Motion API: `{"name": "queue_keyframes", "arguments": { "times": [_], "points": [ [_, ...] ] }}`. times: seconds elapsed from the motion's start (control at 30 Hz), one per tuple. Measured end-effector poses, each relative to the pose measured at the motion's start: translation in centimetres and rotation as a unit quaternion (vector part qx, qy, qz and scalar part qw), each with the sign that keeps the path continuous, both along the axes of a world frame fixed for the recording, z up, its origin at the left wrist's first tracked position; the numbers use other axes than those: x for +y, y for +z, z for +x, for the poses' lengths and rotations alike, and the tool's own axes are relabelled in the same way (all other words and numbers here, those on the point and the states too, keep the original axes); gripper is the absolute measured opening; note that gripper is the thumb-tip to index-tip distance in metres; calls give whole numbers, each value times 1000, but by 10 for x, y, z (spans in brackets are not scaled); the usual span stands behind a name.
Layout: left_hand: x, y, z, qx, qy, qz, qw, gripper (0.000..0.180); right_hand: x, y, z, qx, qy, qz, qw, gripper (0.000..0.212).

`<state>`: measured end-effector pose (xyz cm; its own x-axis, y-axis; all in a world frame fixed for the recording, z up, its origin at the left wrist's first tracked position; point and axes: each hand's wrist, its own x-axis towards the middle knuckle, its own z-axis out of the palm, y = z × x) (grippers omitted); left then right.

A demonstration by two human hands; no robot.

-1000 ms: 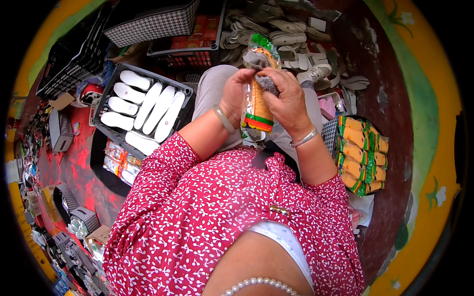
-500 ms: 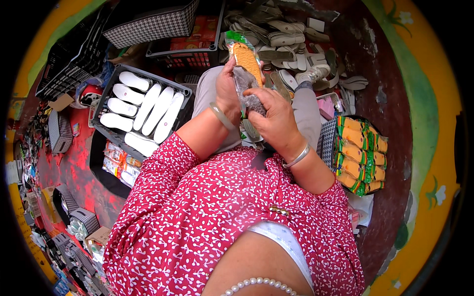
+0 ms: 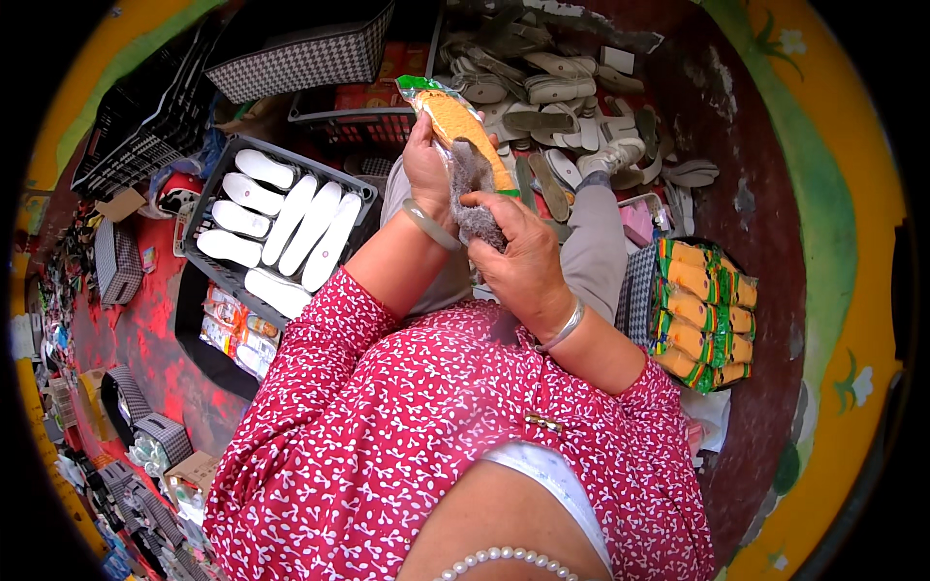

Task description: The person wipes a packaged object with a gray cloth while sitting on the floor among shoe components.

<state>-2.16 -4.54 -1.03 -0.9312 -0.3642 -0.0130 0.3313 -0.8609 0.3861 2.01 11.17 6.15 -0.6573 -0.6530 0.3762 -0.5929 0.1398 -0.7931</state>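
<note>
In front of my lap, my left hand [image 3: 431,172] is closed around a pack of orange-yellow insoles [image 3: 453,121] in clear plastic with green ends. The pack stands tilted, its top leaning to the left. My right hand [image 3: 523,254] is closed on a fuzzy grey cloth [image 3: 477,218]. That cloth lies against the lower face of the pack and covers part of it. My left palm is partly hidden behind the pack.
On the left, a dark crate [image 3: 208,194] bears several white insoles [image 3: 315,228]. A houndstooth box [image 3: 639,290] on the right holds stacked orange packs [image 3: 690,308]. Loose insoles and soles [image 3: 562,89] lie heaped beyond my feet. A second crate [image 3: 358,126] stands ahead.
The pack has shifted left and slightly down, and now leans left. My right hand has moved left and down with the cloth, which hangs lower on the pack.
</note>
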Motion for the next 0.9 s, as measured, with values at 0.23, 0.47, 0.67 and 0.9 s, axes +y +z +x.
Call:
{"name": "queue_keyframes", "arguments": {
  "times": [0.23,0.47,0.67,0.9],
  "points": [
    [-3,3,2,73,-76,41,994,54,8,1,-3,-305,74,-41,949,28],
    [12,35,16,26,-65,10,997,59,50,29,-55,-484,38,-252,837,33],
    [17,27,16,-2,-135,1,991,63,57,49,-47,-343,-39,-275,897,35],
    [49,42,19,54,-111,-4,992,51,34,-2,-22,193,-19,48,980,51]
  ]
}}
